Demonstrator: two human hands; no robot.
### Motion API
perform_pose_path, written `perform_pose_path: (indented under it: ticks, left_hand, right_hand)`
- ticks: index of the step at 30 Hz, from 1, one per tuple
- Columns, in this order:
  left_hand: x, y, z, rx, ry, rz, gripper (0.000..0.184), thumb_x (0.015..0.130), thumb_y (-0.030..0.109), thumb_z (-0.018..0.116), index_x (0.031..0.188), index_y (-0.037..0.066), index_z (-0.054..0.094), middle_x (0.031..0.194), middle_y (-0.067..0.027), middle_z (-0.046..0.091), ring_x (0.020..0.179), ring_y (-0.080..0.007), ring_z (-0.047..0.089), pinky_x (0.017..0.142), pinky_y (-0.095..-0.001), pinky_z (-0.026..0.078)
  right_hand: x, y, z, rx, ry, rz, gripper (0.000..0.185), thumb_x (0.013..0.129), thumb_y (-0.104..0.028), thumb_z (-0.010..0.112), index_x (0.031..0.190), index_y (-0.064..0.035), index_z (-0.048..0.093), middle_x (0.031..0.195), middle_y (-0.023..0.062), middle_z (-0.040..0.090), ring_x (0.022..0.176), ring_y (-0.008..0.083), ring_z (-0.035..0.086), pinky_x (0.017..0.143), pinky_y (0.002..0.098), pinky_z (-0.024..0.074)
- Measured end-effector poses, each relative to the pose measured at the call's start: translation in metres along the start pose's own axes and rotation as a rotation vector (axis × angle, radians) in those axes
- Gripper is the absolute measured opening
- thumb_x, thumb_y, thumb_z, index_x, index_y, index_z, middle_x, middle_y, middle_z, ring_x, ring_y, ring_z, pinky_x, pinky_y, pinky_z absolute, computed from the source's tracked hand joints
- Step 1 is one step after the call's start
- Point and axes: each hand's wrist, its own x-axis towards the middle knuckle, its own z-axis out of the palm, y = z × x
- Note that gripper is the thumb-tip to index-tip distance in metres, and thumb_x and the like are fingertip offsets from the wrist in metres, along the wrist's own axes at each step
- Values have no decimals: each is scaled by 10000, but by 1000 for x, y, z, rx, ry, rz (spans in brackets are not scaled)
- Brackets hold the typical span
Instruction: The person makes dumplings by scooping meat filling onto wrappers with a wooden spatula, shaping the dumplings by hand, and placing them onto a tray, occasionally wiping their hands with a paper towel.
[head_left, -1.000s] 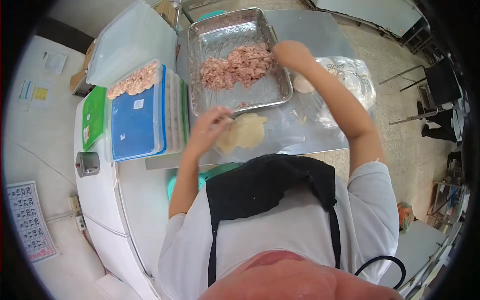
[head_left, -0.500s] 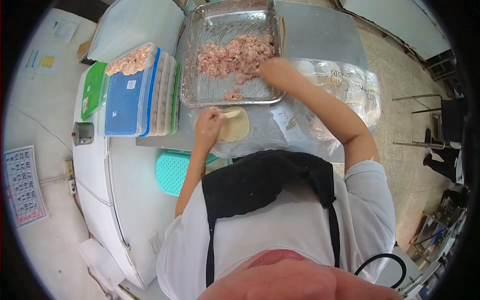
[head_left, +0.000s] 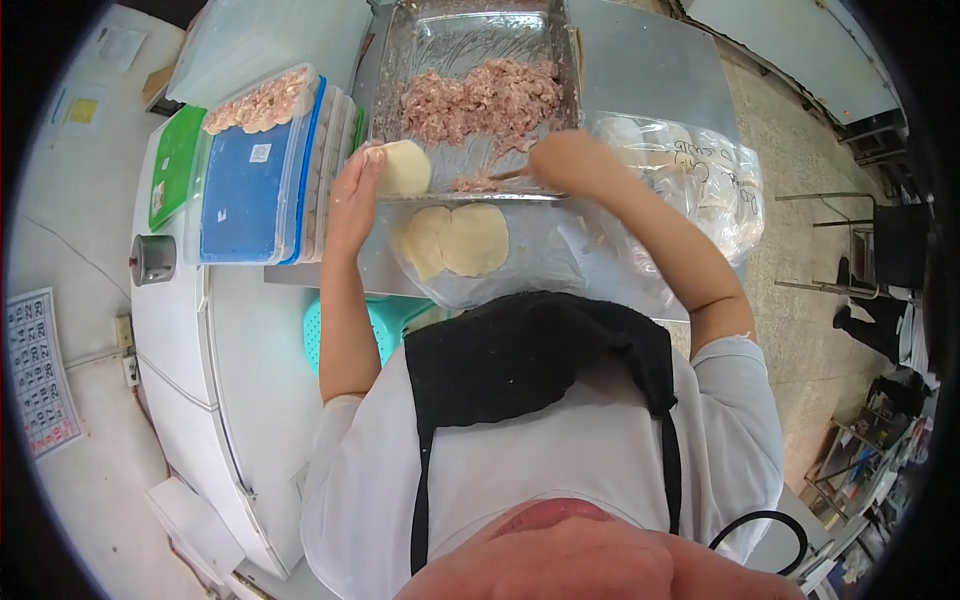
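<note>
My left hand [head_left: 358,187] holds a round, flat dough wrapper [head_left: 405,168] by its left edge, over the near left corner of the metal tray [head_left: 476,38]. In my right hand [head_left: 570,163] is a thin utensil [head_left: 508,174], its tip at a small clump of ground meat [head_left: 476,183] near the tray's front rim. Most of the meat [head_left: 485,100] lies in a larger heap farther back in the tray. More dough wrappers [head_left: 474,240] overlap on a plastic sheet [head_left: 540,262] in front of the tray.
Stacked containers with a blue lid [head_left: 246,200] stand left of the tray, meat portions [head_left: 258,103] on top. A plastic bag of round pieces [head_left: 690,180] lies at the right. Below the table's front edge is a turquoise basket [head_left: 385,330].
My left hand has lifted a wrapper off the sheet and moved it up to the tray's corner. My right hand has come toward the tray's front rim with the utensil.
</note>
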Motion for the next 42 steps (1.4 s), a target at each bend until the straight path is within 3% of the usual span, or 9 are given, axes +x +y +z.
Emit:
perform_pose_path:
  ticks: [1, 8, 14, 19, 24, 26, 30, 33, 42]
  left_hand:
    - [5, 3, -2, 383, 22, 182, 321, 962, 246, 507, 1142, -8, 585, 1045, -77, 641, 964, -149, 584, 851, -276, 448]
    - [46, -27, -6, 201, -21, 193, 326, 969, 235, 476, 1108, -25, 615, 1094, -96, 637, 1042, -182, 571, 906, -288, 428]
    - [78, -88, 1, -824, 99, -154, 325, 945, 153, 477, 1219, -16, 524, 1231, -152, 562, 1186, -240, 510, 998, -359, 419]
    - [72, -33, 41, -1213, -133, -321, 364, 951, 255, 459, 1226, 17, 466, 1206, -152, 532, 1114, -290, 531, 976, -448, 431]
    - [79, -20, 40, -1456, -162, -411, 502, 961, 478, 364, 1159, 33, 486, 1159, -155, 526, 1094, -319, 505, 968, -513, 402]
    - [84, -46, 45, -1379, -40, -404, 691, 929, 587, 285, 1306, 19, 398, 1346, -232, 398, 1302, -386, 342, 1093, -589, 216]
    - [71, -19, 49, -1316, 66, -423, 753, 906, 619, 326, 1356, 16, 352, 1366, -227, 381, 1302, -391, 338, 1084, -590, 226]
    - [59, 6, 49, -1237, -29, -395, 777, 890, 622, 381, 1337, -14, 374, 1301, -221, 439, 1259, -379, 388, 1080, -573, 247]
    - [49, 25, 65, -1380, 8, -341, 554, 879, 395, 575, 1264, 12, 466, 1100, -137, 532, 1071, -287, 528, 1004, -487, 388]
  right_hand:
    - [3, 5, -16, -45, -105, 96, 224, 814, -181, 539, 750, -20, 682, 744, 175, 658, 722, 353, 655, 623, 448, 511]
    - [22, -30, 50, -37, -80, 104, 289, 852, -275, 541, 756, -38, 676, 752, 172, 658, 731, 338, 656, 637, 440, 515]
    - [27, -26, 13, 775, -248, 379, 384, 939, -376, 513, 860, -51, 701, 604, 90, 563, 565, 166, 552, 542, 333, 432]
    - [47, -45, 11, 1131, 181, 593, 368, 951, -375, 521, 1039, -50, 667, 651, -3, 517, 581, 105, 477, 532, 285, 400]
    - [35, -45, 10, 610, 374, 330, 279, 939, -284, 531, 1072, -75, 658, 926, 118, 679, 809, 245, 637, 722, 344, 495]
    - [23, -40, -14, 113, 135, 331, 245, 913, -254, 546, 1068, -94, 648, 931, 156, 665, 867, 329, 631, 745, 415, 505]
    - [20, -56, -30, 168, 257, 309, 258, 906, -251, 532, 1108, -115, 617, 896, 152, 654, 851, 340, 629, 715, 452, 507]
    - [19, -46, -48, 16, -39, 284, 266, 919, -254, 509, 1131, -115, 590, 915, 159, 639, 814, 337, 636, 665, 455, 506]
    - [0, -17, -47, 241, 279, 41, 261, 918, -232, 509, 1063, -46, 619, 818, 193, 636, 844, 348, 632, 717, 423, 502]
